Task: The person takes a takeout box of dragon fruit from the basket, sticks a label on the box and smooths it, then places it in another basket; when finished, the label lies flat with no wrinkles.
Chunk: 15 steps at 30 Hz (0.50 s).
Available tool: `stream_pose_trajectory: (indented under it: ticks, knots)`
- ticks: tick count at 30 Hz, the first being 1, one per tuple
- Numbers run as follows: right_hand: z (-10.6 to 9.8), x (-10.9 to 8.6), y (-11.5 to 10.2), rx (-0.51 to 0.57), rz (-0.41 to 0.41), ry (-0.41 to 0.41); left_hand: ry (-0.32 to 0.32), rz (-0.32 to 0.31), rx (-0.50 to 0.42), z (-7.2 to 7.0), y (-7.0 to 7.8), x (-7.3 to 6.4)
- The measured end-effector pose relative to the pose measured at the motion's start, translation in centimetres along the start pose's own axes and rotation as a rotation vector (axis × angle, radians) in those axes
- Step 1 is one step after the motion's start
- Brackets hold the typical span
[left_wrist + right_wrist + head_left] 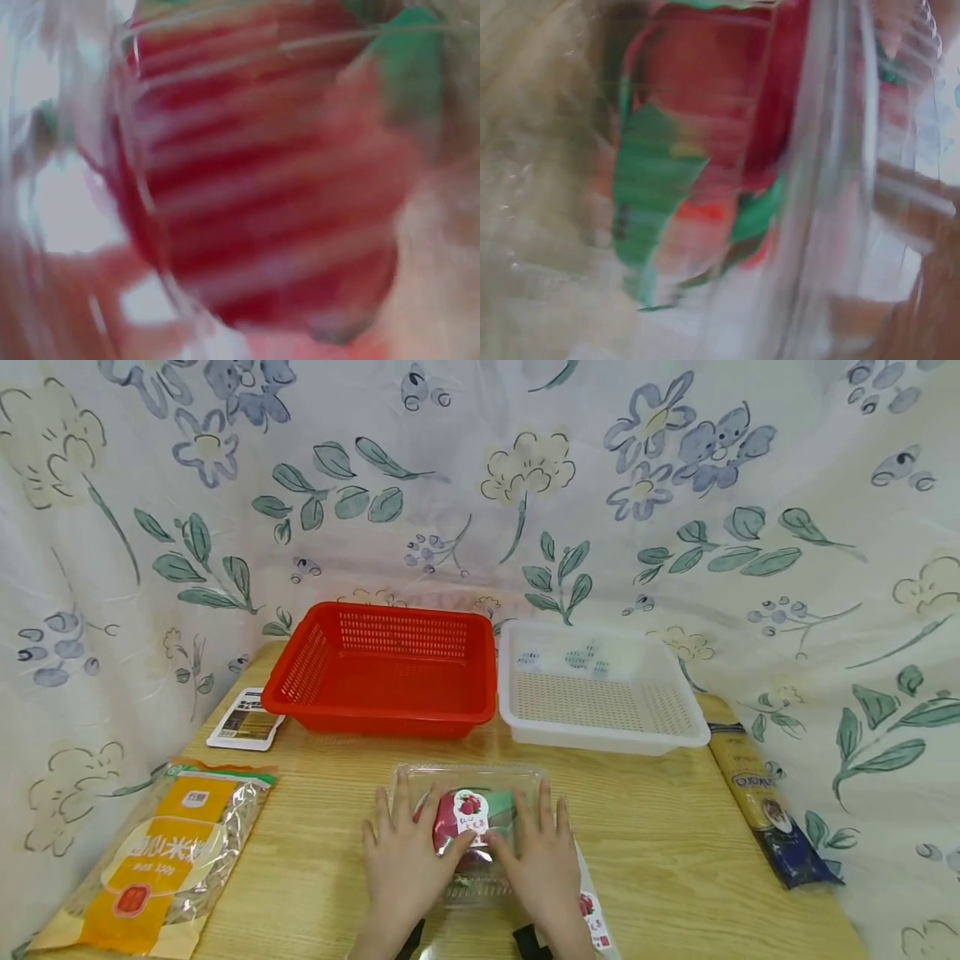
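Observation:
A clear plastic box (480,890) with its lid on lies on the table in the head view, in front of me. Through the plastic shows a red fruit-like thing with green leaf shapes (262,180), blurred in both wrist views; its exact kind I cannot tell. A white sticker with a red fruit picture (471,810) is on the lid. My left hand (408,860) rests on the box's left side, fingers spread, and my right hand (543,864) on its right side. Both thumbs touch near the sticker's lower edge. A strip of similar stickers (596,920) lies partly under my right hand.
Behind the box stand a red basket (382,723) and a white basket (600,742), side by side. A white-edged packet (246,720) and a large yellow bag (153,864) lie left. A gold-and-blue packet (765,802) lies right. A floral curtain (480,527) hangs behind.

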State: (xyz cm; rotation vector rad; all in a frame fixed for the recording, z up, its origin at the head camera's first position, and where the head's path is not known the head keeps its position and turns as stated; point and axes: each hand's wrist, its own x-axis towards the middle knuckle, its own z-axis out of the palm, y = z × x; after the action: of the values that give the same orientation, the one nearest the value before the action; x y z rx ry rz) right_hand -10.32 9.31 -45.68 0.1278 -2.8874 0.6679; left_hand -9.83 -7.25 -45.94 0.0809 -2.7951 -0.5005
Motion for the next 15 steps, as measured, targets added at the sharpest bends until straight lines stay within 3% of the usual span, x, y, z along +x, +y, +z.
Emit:
stream_pose_trajectory:
  ticks: [6, 11, 15]
  knots:
    - [0.1, -0.7, 1.7, 0.263, 0.070, -0.037, -0.062, 0.064, -0.155, -0.3, -1.6, -0.3]
    - [0.3, -1.5, 3.4, 0.541, 0.109, -0.074, -0.084, 0.047, -0.364, -0.2, -2.6, -0.6]
    - [0.6, -2.1, 4.2, 0.646, 0.072, -0.079, -0.100, 0.025, -0.519, 0.1, -3.7, -1.3]
